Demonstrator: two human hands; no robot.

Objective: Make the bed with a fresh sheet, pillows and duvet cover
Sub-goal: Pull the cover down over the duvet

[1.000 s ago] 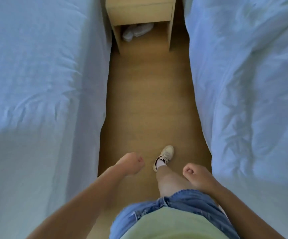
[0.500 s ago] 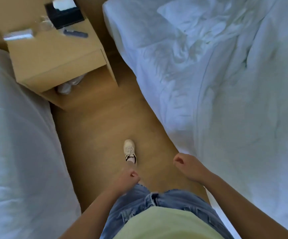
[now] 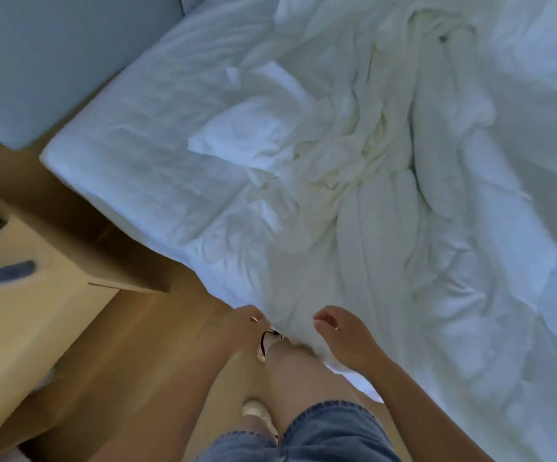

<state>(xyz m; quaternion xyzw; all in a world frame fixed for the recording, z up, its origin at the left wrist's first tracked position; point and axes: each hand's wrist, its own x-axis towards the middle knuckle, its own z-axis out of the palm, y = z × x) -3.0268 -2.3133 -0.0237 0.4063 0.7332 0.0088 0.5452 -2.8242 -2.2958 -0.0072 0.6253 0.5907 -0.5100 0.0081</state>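
White crumpled bedding [image 3: 387,161] heaped on bed [image 3: 120,155], beyond both hands. Left hand [image 3: 242,330] and right hand [image 3: 343,338] loosely curled, empty, at bed's near edge. Judged early stage: nothing smoothed, no pillows in place, duvet cover not yet fitted.

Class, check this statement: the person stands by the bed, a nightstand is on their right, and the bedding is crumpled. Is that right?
No. The nightstand is on their left, not their right; the head view shows it. The person does stand by the bed, and the bedding is crumpled.
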